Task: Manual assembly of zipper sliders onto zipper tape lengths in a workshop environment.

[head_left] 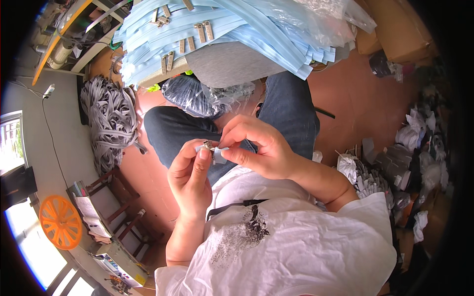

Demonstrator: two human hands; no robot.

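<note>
Here, left hand (190, 170): thumb and fingertips are pinched on what appears to be a small metal zipper slider (207, 145), held above the lap.
Right hand (264, 150): held close beside the left, with thumb and fingers bent to the short light blue tape (220, 157); the exact contact is partly hidden.
Slider and tape: the two are apparently being fitted or adjusted together; which, cannot be told.
Fingertips' next move: a steady left pinch and careful alignment of the tape seem called for.
Worktable (232, 64): light blue zipper tapes (269, 29) are spread in layers, metal pulls (201, 32) among them.
</note>
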